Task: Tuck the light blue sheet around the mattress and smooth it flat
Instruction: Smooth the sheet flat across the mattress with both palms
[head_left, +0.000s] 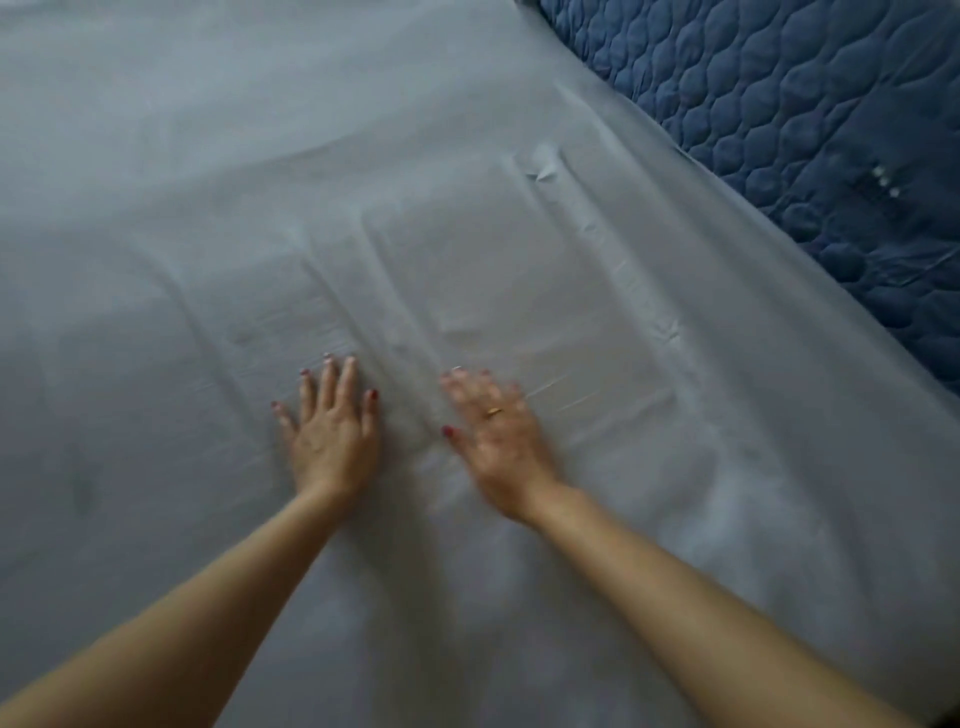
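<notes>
I see the left hand (332, 441) and the blurry right hand (501, 447) lying flat with fingers wide, holding nothing, pressing the light blue sheet (467, 218) under them, I think to push out the long wrinkles (395, 291) just past the fingertips

The mattress (810, 171), quilted dark blue, carries the creased light blue sheet (363, 182) with 2 hands flat on it.
</notes>
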